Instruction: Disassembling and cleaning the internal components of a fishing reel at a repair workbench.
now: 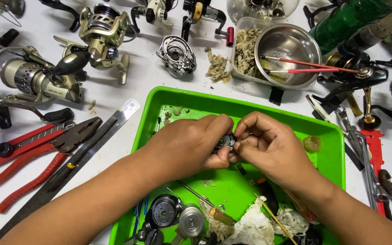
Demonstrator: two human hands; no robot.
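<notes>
Both my hands meet over a bright green tray (182,97). My left hand (191,145) grips a small dark metal reel part (224,142) between thumb and fingers. My right hand (268,147) pinches the same part from the right side. Most of the part is hidden by my fingers. Below my hands in the tray lie a black round reel cover (162,212), a silver spool (191,221), crumpled white rags (255,227) and a thin wooden stick (275,220).
Several fishing reels (103,34) lie on the white table at the back and left. Red-handled pliers (37,168), a red utility knife (21,140) and a steel ruler (82,156) lie at left. A steel bowl (288,43) with red brushes stands behind the tray. Tools (373,168) lie at right.
</notes>
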